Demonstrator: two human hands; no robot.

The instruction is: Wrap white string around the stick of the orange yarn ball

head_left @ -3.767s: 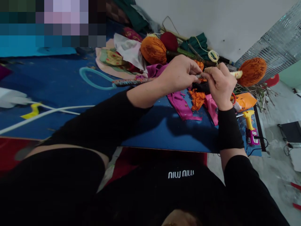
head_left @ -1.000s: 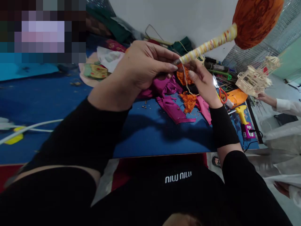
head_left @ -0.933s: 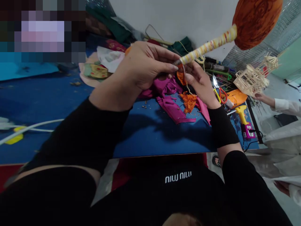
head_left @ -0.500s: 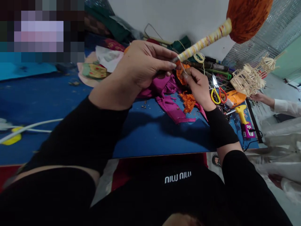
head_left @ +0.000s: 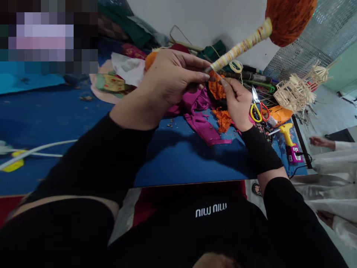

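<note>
Between the thumb and fingers of my left hand [head_left: 173,76] is the lower end of a stick [head_left: 240,46] wrapped in yellow and white strip. The stick slants up to the right and bears a rounded orange-brown piece [head_left: 291,20] at its top. My right hand [head_left: 238,98], just right of the stick's lower end, pinches a thin strand [head_left: 218,76] that runs to the stick. Orange crinkled material [head_left: 223,121] and magenta cloth [head_left: 202,128] lie on the table under my hands.
Scissors [head_left: 256,108] with yellow and red handles lie right of my right hand. Beyond are a yellow glue gun [head_left: 286,134], a purple power socket [head_left: 294,154] and a lattice of pale sticks [head_left: 295,93]. A person's hand [head_left: 320,142] shows at the right, beside the blue table [head_left: 178,163].
My right hand has shifted slightly right, and the wrapped stick with its orange top sits a little lower and further left. The other person's hand has moved down, away from the stick lattice.
</note>
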